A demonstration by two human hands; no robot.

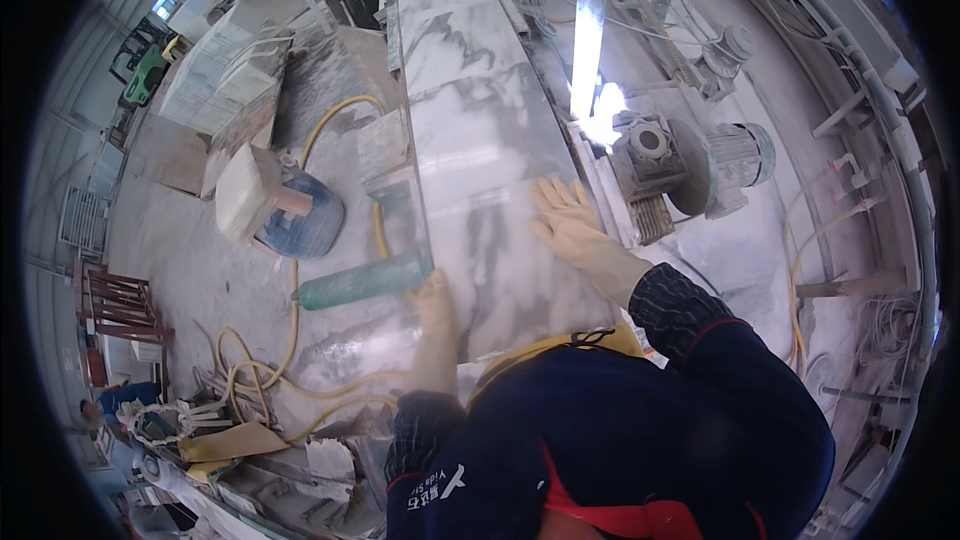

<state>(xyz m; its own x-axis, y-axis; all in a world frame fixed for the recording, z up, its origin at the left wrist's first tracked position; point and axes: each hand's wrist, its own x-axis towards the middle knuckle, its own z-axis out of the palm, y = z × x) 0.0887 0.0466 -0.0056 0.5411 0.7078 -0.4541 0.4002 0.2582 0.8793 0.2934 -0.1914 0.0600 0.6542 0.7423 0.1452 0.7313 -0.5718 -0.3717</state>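
Marble slab [500, 270], grey-veined, lies at centre. Right hand [568, 215], gloved, rests spread flat on its 2 o'clock side, grasping nothing. Left hand [435, 305], at its 8 o'clock edge, adjoins a green cylinder [355, 285]; grip cannot be determined.
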